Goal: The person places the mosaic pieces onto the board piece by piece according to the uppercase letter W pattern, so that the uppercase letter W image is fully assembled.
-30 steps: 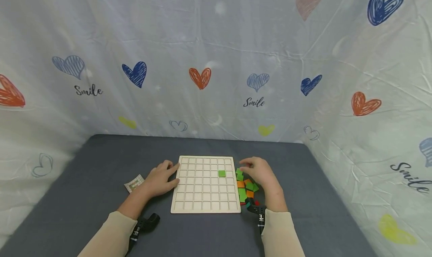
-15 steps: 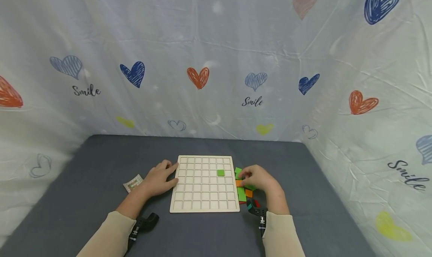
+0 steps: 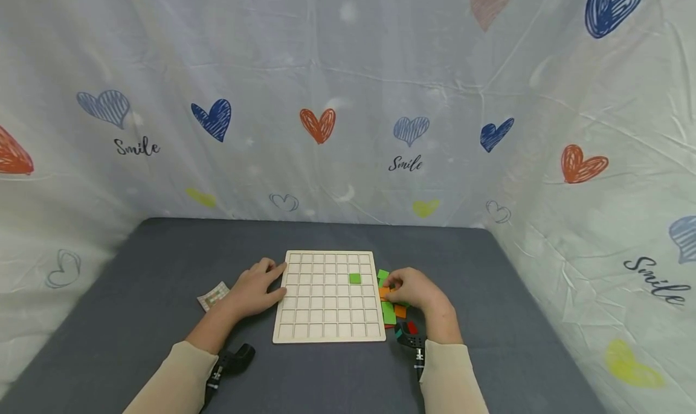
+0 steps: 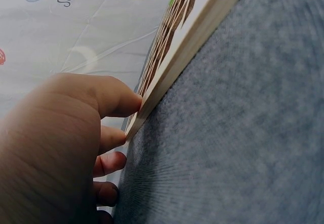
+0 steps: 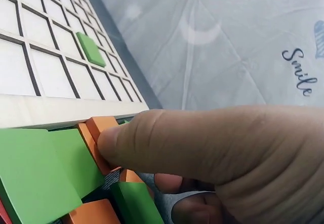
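Note:
A pale wooden grid board (image 3: 315, 313) lies on the dark table. One green square tile (image 3: 355, 278) sits in a cell at its upper right. My left hand (image 3: 252, 291) touches the board's left edge with thumb and fingertips, fingers extended, as the left wrist view confirms. Beside the board's right edge, my right hand (image 3: 417, 288) pinches an orange tile (image 5: 105, 125) with its thumb in front; the opposing fingertip is mostly hidden. A second orange tile lies right against that one. Green tiles (image 5: 40, 171) overlap close by.
The loose pile holds several green and orange tiles, plus red pieces (image 3: 412, 327) near the right wrist. A small patterned card (image 3: 212, 296) lies left of the left hand. A curtain printed with hearts (image 3: 348, 100) surrounds the grey table (image 3: 326, 378) behind and at the sides.
My right hand has come down and slightly nearer into the tile pile, and its thumb and finger have closed on an orange tile. The left hand stays at the board's edge.

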`<state>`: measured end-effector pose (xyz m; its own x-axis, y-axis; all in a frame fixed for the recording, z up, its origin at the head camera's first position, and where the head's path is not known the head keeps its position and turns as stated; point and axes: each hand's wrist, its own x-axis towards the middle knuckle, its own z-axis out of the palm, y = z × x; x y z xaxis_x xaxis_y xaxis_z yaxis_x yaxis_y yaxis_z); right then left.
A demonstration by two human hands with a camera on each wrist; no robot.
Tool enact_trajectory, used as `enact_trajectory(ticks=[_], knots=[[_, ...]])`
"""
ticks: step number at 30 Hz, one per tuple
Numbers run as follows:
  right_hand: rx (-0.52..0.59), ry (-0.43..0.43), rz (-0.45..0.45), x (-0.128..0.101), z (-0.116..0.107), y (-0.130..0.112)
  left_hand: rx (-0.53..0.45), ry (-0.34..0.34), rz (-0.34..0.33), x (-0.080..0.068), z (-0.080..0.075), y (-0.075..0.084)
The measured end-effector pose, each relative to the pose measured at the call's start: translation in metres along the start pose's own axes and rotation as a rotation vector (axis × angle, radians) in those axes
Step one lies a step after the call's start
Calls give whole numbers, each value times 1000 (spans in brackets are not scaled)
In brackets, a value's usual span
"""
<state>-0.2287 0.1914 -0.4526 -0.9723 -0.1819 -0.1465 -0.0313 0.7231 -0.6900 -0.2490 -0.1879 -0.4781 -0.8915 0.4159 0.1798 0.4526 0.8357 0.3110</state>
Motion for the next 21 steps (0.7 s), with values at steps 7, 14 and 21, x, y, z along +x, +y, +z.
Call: enact_trajectory(ticks=[7,14,21], knots=[[-16,32,15,-2,-6,-3,5,5,15,0,-1,1],[-30,106,-11,-11,-20,-15,-4,5,19,-1,-1,1],[-43,132,-89,-16,-24,-30,-17,-10,21,-2,-3,1]])
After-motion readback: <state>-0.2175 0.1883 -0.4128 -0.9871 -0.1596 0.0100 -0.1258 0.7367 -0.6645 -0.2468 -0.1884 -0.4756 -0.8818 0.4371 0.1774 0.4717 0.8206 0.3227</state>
